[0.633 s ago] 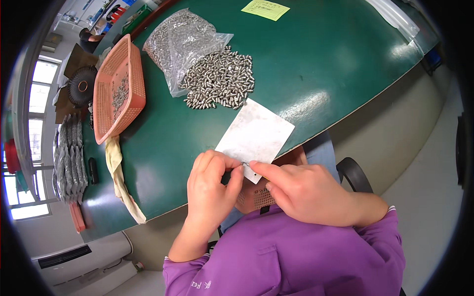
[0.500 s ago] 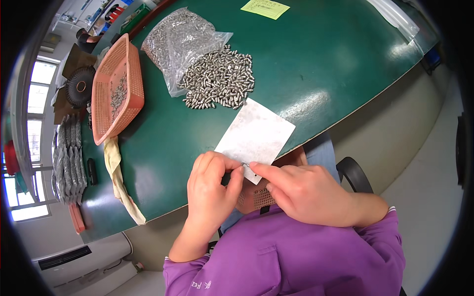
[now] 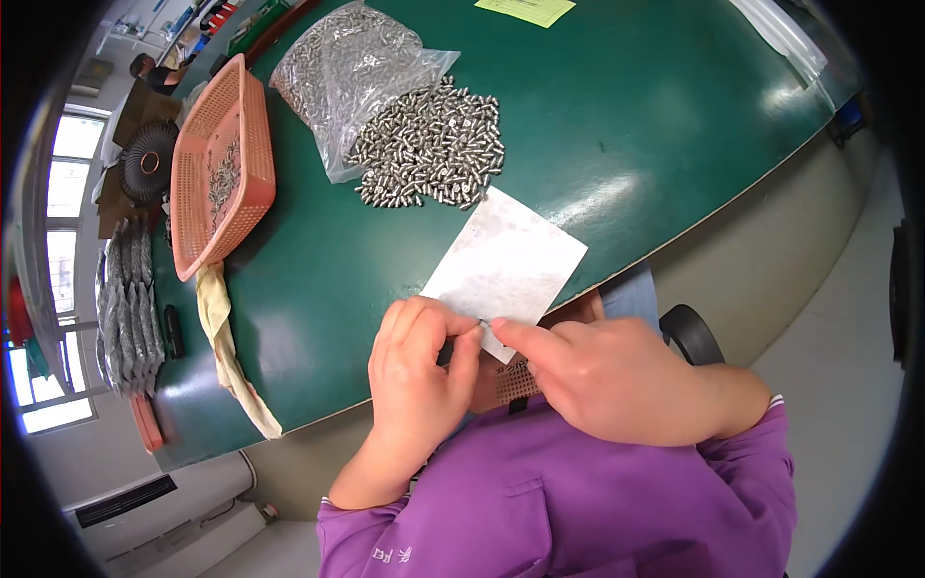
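Observation:
Over the near corner of a white sheet of paper [image 3: 511, 255], my left hand [image 3: 419, 366] pinches a small metal part [image 3: 483, 323] between thumb and index finger. The part is mostly covered by the fingertips, so its exact shape is hidden. My right hand [image 3: 612, 380] meets it from the other side, its index fingertip against the part and its other fingers curled under. Beyond the paper lies a heap of small, shiny, bullet-shaped metal pieces [image 3: 434, 144]. It spreads from the mouth of a clear plastic bag [image 3: 342, 72] full of more of them.
On the green table [image 3: 318, 318], a pink basket [image 3: 255, 173] at left holds some metal pieces. Near it are a pale cloth strip [image 3: 226, 352], a black marker-like object [image 3: 173, 332] and stacked filled bags [image 3: 130, 308]. A yellow paper [image 3: 530, 9] lies at the far edge.
The whole view has shifted slightly. My right thumb, seen under the index finger before, is now tucked out of sight. Both hands stay at the small part.

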Demonstrator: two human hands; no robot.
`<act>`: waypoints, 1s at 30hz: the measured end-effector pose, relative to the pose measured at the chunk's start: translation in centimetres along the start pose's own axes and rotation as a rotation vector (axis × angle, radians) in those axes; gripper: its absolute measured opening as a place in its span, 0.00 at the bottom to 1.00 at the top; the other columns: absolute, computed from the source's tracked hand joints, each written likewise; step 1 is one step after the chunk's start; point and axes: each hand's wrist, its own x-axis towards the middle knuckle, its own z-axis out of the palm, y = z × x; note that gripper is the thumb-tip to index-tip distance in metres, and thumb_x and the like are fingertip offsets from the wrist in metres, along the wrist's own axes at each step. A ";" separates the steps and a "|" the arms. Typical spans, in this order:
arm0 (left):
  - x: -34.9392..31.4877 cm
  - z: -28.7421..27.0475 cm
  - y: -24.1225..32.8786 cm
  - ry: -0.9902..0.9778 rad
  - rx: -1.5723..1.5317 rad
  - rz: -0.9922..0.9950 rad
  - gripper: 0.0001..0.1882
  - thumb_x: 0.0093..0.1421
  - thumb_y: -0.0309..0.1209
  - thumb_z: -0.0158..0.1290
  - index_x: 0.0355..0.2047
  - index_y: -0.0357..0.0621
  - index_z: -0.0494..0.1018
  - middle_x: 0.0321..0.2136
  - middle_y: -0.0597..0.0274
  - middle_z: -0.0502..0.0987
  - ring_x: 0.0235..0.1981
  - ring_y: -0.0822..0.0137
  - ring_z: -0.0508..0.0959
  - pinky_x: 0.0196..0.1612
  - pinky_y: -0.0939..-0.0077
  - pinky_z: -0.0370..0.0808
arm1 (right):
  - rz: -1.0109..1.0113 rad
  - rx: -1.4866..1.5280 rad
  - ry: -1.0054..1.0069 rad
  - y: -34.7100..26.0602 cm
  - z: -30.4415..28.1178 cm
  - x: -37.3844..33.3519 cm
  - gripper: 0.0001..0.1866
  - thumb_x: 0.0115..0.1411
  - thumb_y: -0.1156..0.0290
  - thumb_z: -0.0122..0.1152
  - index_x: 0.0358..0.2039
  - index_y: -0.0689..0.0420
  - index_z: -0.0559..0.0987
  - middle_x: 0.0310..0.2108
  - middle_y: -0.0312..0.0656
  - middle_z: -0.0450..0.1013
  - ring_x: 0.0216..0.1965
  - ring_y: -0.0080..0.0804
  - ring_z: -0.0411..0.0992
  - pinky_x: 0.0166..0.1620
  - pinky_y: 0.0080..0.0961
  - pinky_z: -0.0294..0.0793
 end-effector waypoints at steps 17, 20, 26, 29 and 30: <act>6.9 -1.1 -3.9 0.101 0.255 0.160 0.05 0.54 0.23 0.61 0.33 0.43 0.78 0.33 0.57 0.76 0.39 0.52 0.77 0.42 0.59 0.75 | 0.009 0.236 0.340 1.4 0.7 -2.5 0.24 0.60 0.77 0.60 0.58 0.54 0.75 0.35 0.45 0.81 0.29 0.43 0.79 0.31 0.37 0.78; 8.7 -1.0 -4.9 0.116 0.326 0.229 0.07 0.53 0.23 0.62 0.33 0.43 0.79 0.33 0.58 0.76 0.39 0.53 0.77 0.42 0.59 0.75 | -0.014 0.232 0.372 1.4 0.8 -2.7 0.24 0.60 0.77 0.60 0.58 0.54 0.75 0.35 0.46 0.80 0.29 0.43 0.79 0.31 0.37 0.77; 8.9 -1.1 -5.0 0.058 0.362 0.255 0.06 0.52 0.23 0.62 0.30 0.42 0.77 0.31 0.58 0.75 0.37 0.53 0.76 0.41 0.59 0.75 | -0.006 0.225 0.355 1.5 0.7 -2.7 0.24 0.60 0.77 0.60 0.58 0.54 0.75 0.35 0.46 0.80 0.28 0.43 0.79 0.31 0.37 0.77; 7.9 -1.1 -4.1 0.055 0.367 0.326 0.06 0.53 0.22 0.61 0.29 0.42 0.74 0.29 0.59 0.75 0.35 0.54 0.76 0.39 0.61 0.74 | -0.011 0.227 0.366 1.5 0.7 -2.7 0.24 0.60 0.77 0.60 0.58 0.55 0.75 0.35 0.46 0.80 0.28 0.43 0.79 0.31 0.37 0.77; 7.2 -1.2 -3.5 0.054 0.365 0.326 0.06 0.53 0.22 0.61 0.29 0.42 0.74 0.29 0.59 0.75 0.35 0.54 0.76 0.39 0.61 0.74 | -0.009 0.227 0.366 1.6 0.7 -2.7 0.24 0.60 0.77 0.60 0.58 0.55 0.75 0.35 0.46 0.80 0.28 0.43 0.79 0.31 0.37 0.77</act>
